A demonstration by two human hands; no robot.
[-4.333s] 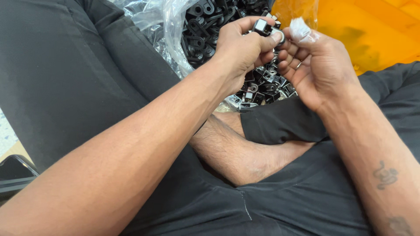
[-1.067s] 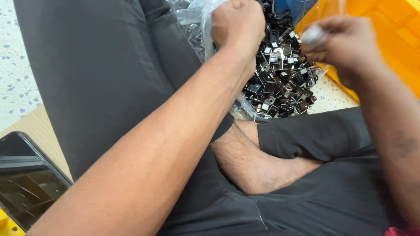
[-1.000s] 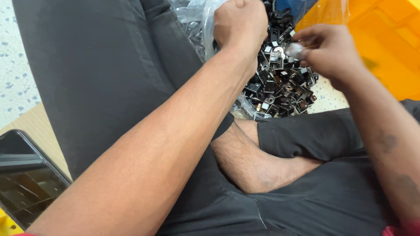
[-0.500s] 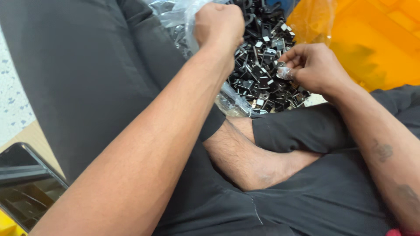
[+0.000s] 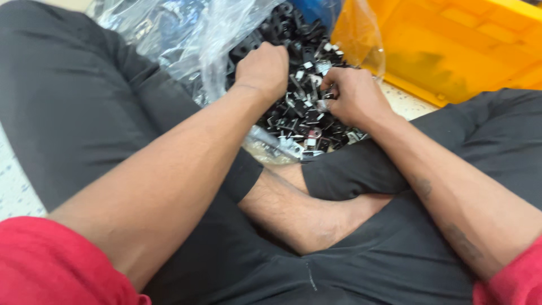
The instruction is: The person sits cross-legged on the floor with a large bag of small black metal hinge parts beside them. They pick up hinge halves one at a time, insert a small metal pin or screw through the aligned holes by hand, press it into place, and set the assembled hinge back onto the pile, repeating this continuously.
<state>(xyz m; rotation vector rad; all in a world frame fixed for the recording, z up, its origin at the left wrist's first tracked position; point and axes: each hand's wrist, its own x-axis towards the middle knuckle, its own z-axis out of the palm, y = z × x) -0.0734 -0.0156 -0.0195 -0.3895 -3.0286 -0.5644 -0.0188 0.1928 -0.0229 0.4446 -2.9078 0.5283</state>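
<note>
Premises are presenting as a small workshop or piecework assembly area, with work going on at floor level. A large heap of small black and silver metal parts [image 5: 305,107] is lying in an opened clear plastic bag [image 5: 186,34], indicating bulk stock. A yellow plastic bin [image 5: 463,45] of the industrial storage kind is standing just beside the heap. The person is sitting cross-legged on a pale speckled floor [image 5: 14,181], not at a desk.

Your single head camera looks steeply down and forward from close range, over your crossed legs [image 5: 316,226] and forearms, toward the pile of small black parts [image 5: 305,107] just ahead.
</note>
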